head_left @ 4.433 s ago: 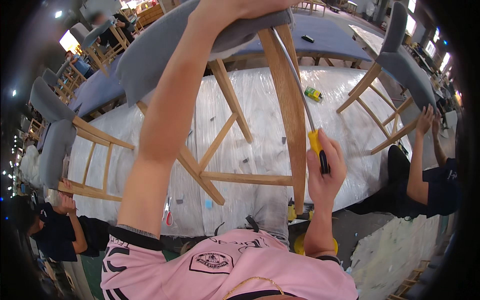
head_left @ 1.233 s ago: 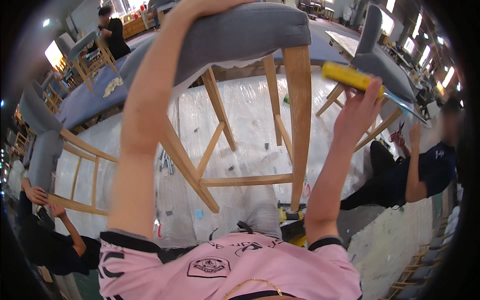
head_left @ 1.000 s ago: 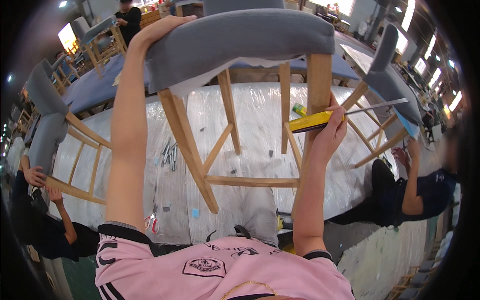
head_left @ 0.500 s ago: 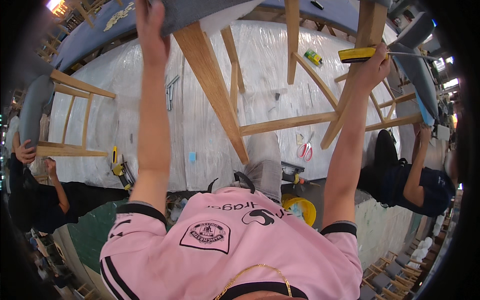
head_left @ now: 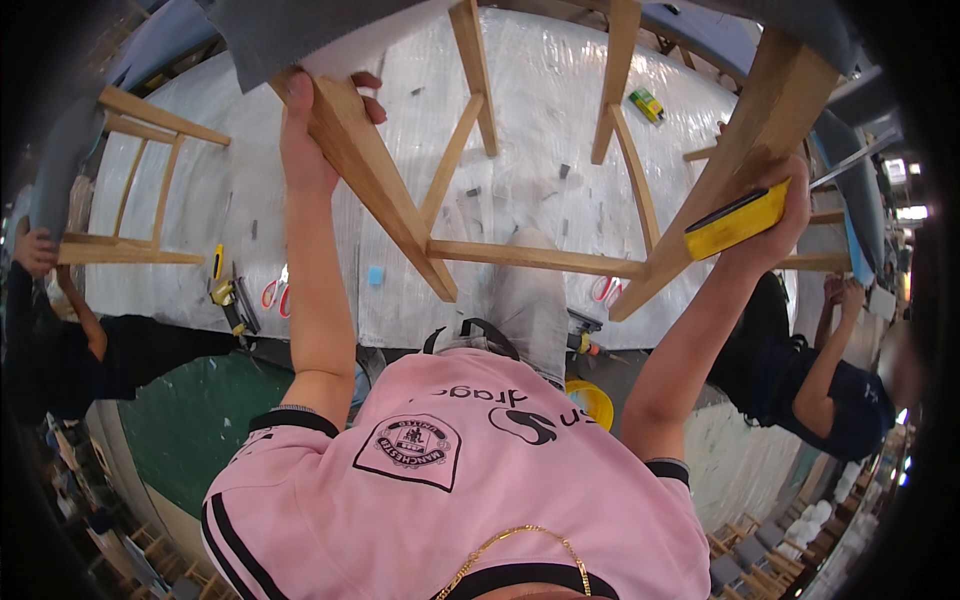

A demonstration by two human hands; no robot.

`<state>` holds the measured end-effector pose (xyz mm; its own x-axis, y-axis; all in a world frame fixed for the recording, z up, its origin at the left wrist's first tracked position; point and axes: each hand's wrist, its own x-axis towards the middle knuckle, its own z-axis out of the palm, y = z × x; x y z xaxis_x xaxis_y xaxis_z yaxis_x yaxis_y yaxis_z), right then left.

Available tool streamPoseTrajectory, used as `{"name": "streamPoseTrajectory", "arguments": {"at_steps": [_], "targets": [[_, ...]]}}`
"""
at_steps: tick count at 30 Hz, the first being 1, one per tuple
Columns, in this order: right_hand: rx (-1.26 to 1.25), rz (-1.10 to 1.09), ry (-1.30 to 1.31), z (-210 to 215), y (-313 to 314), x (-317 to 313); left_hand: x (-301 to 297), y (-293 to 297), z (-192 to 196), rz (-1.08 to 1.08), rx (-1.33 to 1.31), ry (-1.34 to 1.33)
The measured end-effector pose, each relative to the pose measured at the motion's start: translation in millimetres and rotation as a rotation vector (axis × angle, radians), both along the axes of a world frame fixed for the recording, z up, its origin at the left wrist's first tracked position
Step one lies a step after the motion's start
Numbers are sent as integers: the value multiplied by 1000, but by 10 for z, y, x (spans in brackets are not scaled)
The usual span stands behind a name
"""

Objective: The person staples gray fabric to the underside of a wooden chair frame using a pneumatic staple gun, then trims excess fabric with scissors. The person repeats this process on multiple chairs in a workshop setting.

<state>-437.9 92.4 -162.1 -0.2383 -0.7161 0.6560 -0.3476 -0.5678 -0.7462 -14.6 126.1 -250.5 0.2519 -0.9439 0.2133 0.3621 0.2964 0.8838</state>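
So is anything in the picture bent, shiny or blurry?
In the head view, the plastic-covered tabletop bows at its edges and shows whitish glare; that view's corners go black; also in the head view, the left hand and right hand look fairly sharp.

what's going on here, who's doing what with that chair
A person in a pink shirt has the left hand around one leg of a grey-upholstered chair. The right hand holds a yellow-handled tool at another leg; the tool's shaft points away from that leg. A green-and-yellow box lies on the plastic sheeting. At left, a co-worker touches another chair.
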Motion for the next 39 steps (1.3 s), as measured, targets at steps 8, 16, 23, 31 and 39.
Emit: {"name": "streamPoseTrajectory", "arguments": {"at_steps": [8,16,23,31,39], "targets": [[127,334,-162,20,286,226,94,618,-456,109,-32,185],[-47,827,-202,211,376,693,343,1420,-620,282,-67,257],[104,643,-153,469,-392,806,246,974,168,420,-18,93],[62,523,-107,496,-1769,652,-392,115,631,478,-91,-2],[5,439,-226,109,-2730,95,-1000,-582,751,486,-88,-113]]}}
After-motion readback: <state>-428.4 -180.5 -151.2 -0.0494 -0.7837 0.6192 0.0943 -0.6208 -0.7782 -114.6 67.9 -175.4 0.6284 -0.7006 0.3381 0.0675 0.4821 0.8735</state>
